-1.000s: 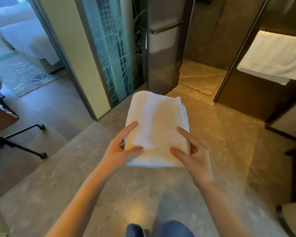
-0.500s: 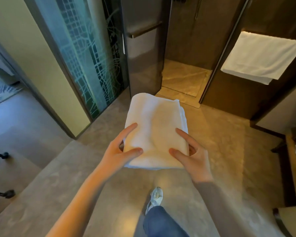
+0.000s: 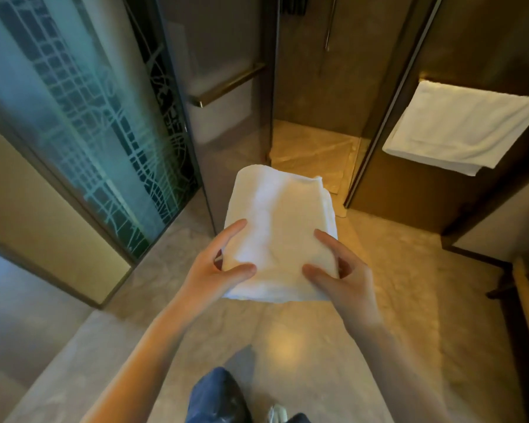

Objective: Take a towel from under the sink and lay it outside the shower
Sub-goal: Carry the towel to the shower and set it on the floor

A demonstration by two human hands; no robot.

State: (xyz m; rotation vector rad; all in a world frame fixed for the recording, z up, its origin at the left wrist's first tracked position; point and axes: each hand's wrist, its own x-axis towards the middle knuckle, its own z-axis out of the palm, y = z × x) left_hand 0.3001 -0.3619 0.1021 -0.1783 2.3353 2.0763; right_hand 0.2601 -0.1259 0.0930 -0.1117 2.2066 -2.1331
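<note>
Towel (image 3: 280,233): folded, held between your hands, long axis pointing away from them.
Left hand (image 3: 209,277): grips near left corner, thumb on top.
Right hand (image 3: 342,279): grips near right corner likewise.
Shower (image 3: 315,148): directly beyond the far edge; hands equally near.

Soft white terry-cloth towel (image 3: 280,227); glossy marble-look floor (image 3: 394,285) (patterned frosted glass door (image 3: 83,117) alongside).

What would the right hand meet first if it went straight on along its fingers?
Only the towel that the right hand grips. Past that, probably the edge of the glass door left of the shower opening, though depth is unclear.
</note>
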